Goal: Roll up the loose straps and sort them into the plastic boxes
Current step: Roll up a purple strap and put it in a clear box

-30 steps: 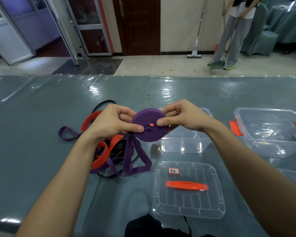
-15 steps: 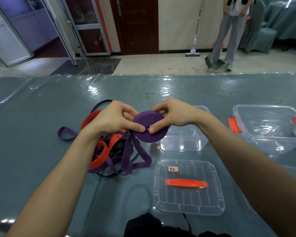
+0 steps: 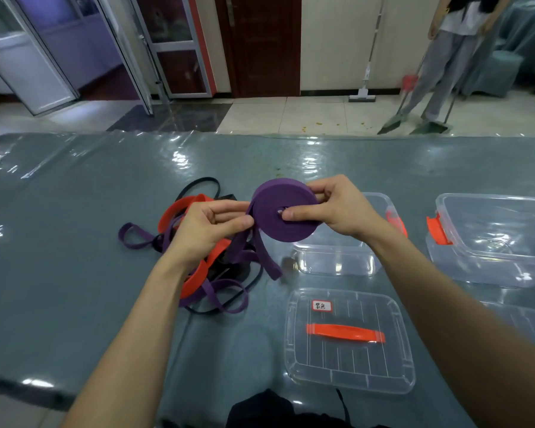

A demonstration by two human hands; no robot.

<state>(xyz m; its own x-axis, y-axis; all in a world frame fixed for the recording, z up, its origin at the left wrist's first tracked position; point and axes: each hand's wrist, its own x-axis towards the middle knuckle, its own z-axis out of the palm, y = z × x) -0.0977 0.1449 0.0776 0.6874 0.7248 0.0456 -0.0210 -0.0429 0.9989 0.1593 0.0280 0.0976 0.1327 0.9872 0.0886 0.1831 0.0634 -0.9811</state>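
Note:
A purple strap roll hangs in the air above the table, tilted with its flat face toward me. My right hand grips it, thumb pressed at its centre and fingers behind the rim. My left hand pinches the loose purple tail at the roll's left edge. That tail drops down to a tangled pile of purple, orange and black straps on the table. A clear plastic box stands open right behind and below the roll.
A clear lid with an orange handle and a label lies in front of the box. A second open box with orange clips stands at the right. A person with a broom stands on the floor beyond the table. A black object sits at the near edge.
The roll has tipped so its face points more upward, and it has risen slightly. My left hand has slid to the roll's left rim, with more tail wound on.

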